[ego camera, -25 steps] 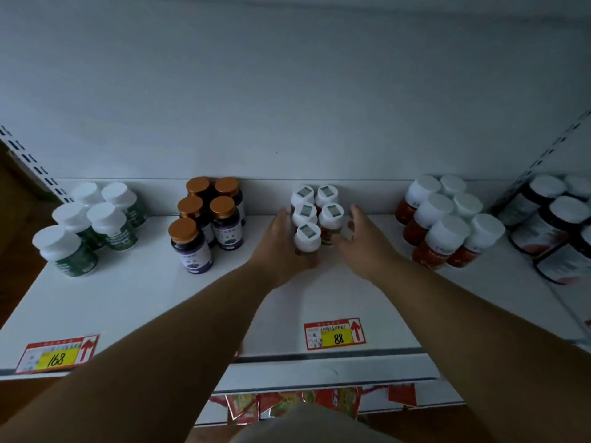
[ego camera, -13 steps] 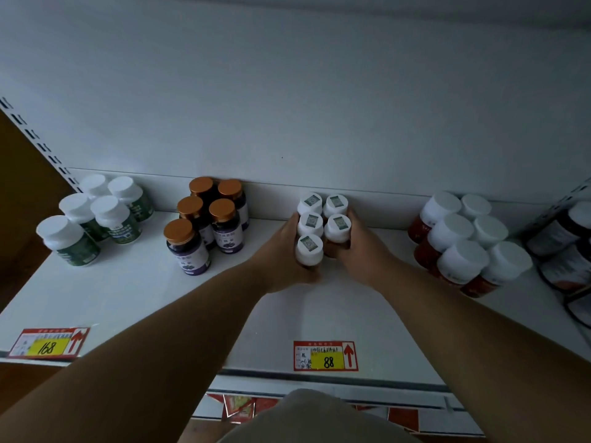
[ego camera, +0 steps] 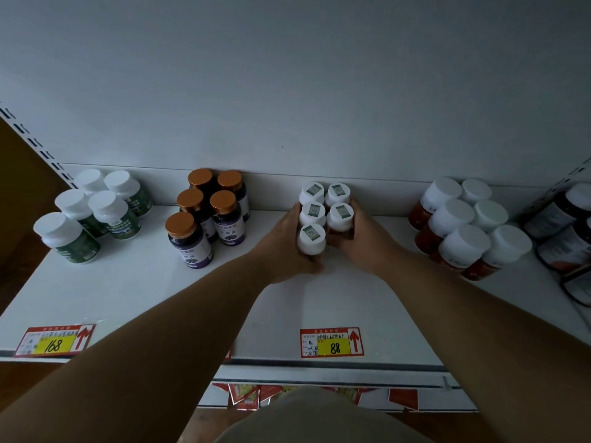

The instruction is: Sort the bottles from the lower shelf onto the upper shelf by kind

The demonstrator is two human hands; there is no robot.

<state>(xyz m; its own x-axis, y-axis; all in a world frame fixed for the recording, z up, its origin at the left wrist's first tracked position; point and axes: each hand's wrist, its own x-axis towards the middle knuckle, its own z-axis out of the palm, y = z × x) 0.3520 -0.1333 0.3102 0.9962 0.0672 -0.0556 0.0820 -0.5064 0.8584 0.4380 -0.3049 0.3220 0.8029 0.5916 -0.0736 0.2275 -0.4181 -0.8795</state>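
Since a second ago both hands have closed in on the cluster of five small white-capped bottles with square printed stickers on their lids [ego camera: 324,212]; then the right hand was still apart from it with fingers spread, and now both palms press against its sides. The left hand [ego camera: 284,243] is wrapped around the left flank of the cluster, fingers curled about the front bottle [ego camera: 311,239], whose white neck shows above a darker body mostly hidden by the hand. The right hand [ego camera: 363,239] cups the right flank, fingers curled round the second-row right bottle [ego camera: 340,216]. The cluster stands upright on the white upper shelf [ego camera: 134,282], near the back wall, in two rows of two with the single bottle in front, all touching one another.

To the left stands a group of five dark purple-labelled bottles with copper-coloured metallic lids [ego camera: 208,212], well apart from the hands. Further left are five green-labelled bottles with plain white caps [ego camera: 96,212]. To the right sits a group of red bottles with wide white caps [ego camera: 463,225], and beyond them, at the frame edge, dark jars with white lids [ego camera: 563,225]. On the shelf's front edge are two red-and-yellow price tags, one reading 168 [ego camera: 54,342], the other 88 [ego camera: 332,343], the latter straight below the hands.
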